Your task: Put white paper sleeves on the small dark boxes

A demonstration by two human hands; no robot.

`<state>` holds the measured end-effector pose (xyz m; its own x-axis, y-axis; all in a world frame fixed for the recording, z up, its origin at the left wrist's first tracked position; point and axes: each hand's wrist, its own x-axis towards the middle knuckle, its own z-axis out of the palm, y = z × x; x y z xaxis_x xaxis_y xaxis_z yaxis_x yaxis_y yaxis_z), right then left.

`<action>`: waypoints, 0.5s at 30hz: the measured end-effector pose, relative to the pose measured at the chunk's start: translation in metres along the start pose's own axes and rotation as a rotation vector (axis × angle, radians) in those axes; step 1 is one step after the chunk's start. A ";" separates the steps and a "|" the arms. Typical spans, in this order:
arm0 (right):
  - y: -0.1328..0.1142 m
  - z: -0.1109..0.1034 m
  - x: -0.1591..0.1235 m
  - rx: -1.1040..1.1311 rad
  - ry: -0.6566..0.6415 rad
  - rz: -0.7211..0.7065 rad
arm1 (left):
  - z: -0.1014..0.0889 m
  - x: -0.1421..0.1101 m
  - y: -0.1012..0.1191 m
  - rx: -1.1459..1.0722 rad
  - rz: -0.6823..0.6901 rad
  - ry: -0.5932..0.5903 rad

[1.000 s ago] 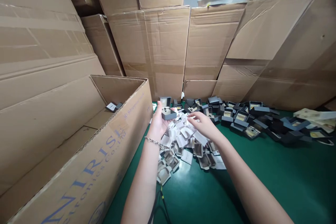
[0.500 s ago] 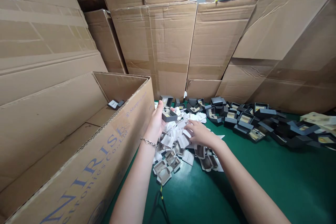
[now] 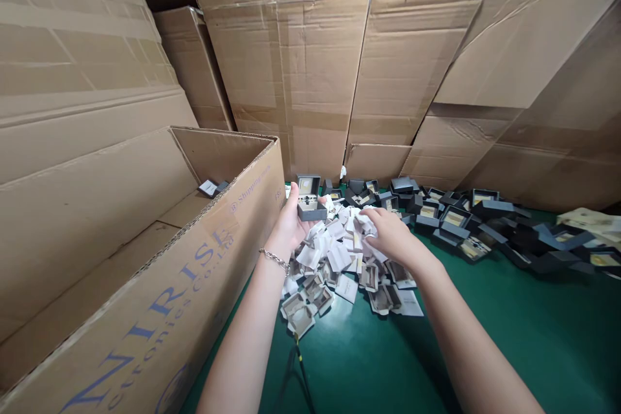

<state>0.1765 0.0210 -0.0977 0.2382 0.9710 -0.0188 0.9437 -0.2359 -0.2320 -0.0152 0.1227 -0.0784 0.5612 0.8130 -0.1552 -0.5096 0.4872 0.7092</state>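
Note:
My left hand [image 3: 290, 220] grips a small dark grey box [image 3: 311, 208] by its side, thumb upright along it. The box's lid stands raised, and small black pieces show on a pale lining inside. Over the right part of a heap of white paper and card pieces [image 3: 334, 247] hovers my right hand [image 3: 391, 231], with a gap between its thumb and forefinger. White paper shows in that gap and looks like part of the heap behind. Grey moulded trays [image 3: 297, 315] lie at the heap's near edge.
Many dark open boxes [image 3: 456, 218] lie along the back of the green table [image 3: 466, 343]. A large open carton [image 3: 194, 259] stands at left with a dark box [image 3: 208, 188] inside. Stacked cartons [image 3: 295, 71] form a wall behind. A thin dark cable [image 3: 301, 365] lies in front.
My right hand has moved right and back from the middle of the heap. The box in my left hand has tipped so that its inside shows more clearly.

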 end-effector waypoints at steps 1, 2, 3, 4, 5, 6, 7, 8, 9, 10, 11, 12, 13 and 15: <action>-0.005 -0.002 -0.003 0.011 -0.060 -0.019 | 0.000 0.000 0.000 -0.012 -0.007 -0.005; -0.010 -0.003 -0.006 0.027 -0.131 -0.038 | 0.000 0.000 0.001 -0.021 -0.019 -0.007; -0.016 -0.004 -0.010 0.027 -0.196 -0.048 | 0.000 0.000 0.001 -0.025 -0.033 -0.008; -0.021 -0.005 -0.013 0.005 -0.250 -0.046 | 0.001 0.000 0.001 -0.029 -0.050 -0.009; -0.026 -0.004 -0.016 -0.037 -0.287 -0.033 | 0.001 0.000 0.000 -0.032 -0.069 -0.013; -0.031 -0.003 -0.018 -0.089 -0.308 -0.017 | 0.001 0.000 -0.001 -0.036 -0.087 -0.020; -0.034 -0.001 -0.019 -0.136 -0.317 -0.003 | 0.002 0.000 -0.002 -0.039 -0.103 -0.033; -0.037 0.002 -0.019 -0.169 -0.314 0.008 | 0.002 0.000 -0.003 -0.041 -0.116 -0.050; -0.038 0.005 -0.018 -0.184 -0.301 0.010 | 0.002 0.000 -0.004 -0.044 -0.126 -0.065; -0.038 0.007 -0.016 -0.189 -0.277 0.003 | 0.002 0.001 -0.006 -0.043 -0.133 -0.076; -0.037 0.010 -0.014 -0.188 -0.250 -0.009 | 0.001 0.001 -0.007 -0.043 -0.137 -0.082; -0.034 0.011 -0.011 -0.188 -0.227 -0.019 | 0.001 0.002 -0.008 -0.045 -0.139 -0.081; -0.031 0.011 -0.009 -0.182 -0.208 -0.026 | 0.000 0.002 -0.009 -0.050 -0.141 -0.080; -0.023 0.007 -0.005 -0.116 -0.173 -0.039 | -0.001 0.004 -0.011 -0.083 -0.145 -0.079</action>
<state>0.1519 0.0218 -0.0994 0.1671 0.9692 -0.1807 0.9739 -0.1908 -0.1228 -0.0080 0.1208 -0.0875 0.6808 0.7061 -0.1947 -0.4699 0.6249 0.6234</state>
